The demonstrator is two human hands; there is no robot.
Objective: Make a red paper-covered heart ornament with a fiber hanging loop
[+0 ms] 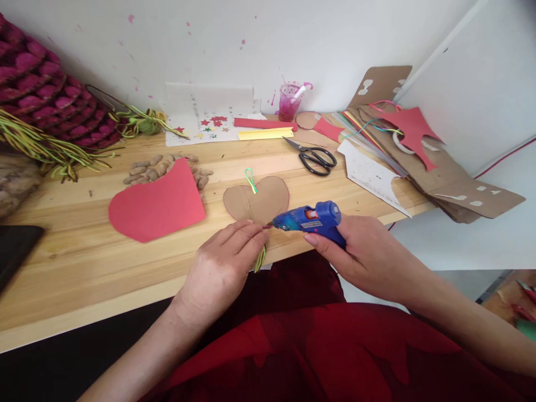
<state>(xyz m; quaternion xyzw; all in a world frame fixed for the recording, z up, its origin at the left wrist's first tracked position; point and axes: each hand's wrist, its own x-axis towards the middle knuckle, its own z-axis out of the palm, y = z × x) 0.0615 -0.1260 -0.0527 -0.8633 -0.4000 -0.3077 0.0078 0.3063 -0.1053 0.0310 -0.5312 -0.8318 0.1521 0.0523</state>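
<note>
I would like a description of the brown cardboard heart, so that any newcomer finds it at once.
On the wooden table, look just beyond the left hand, near the tip of the blue glue gun. The cardboard heart lies there. Unlike the red paper to its left, it is brown and has a green loop at its notch.

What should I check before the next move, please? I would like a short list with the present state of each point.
1. Glue gun held in right hand: ok.
2. Nozzle well clear of left hand: not ok, its tip is right beside the fingers.
3. Cardboard heart lying flat on the table: ok, as far as it shows.
4. Green loop at the heart's top notch: ok; whether it is fixed, cannot tell.
5. Scissors away from both hands: ok.
6. Glue hot enough: cannot tell.
</note>
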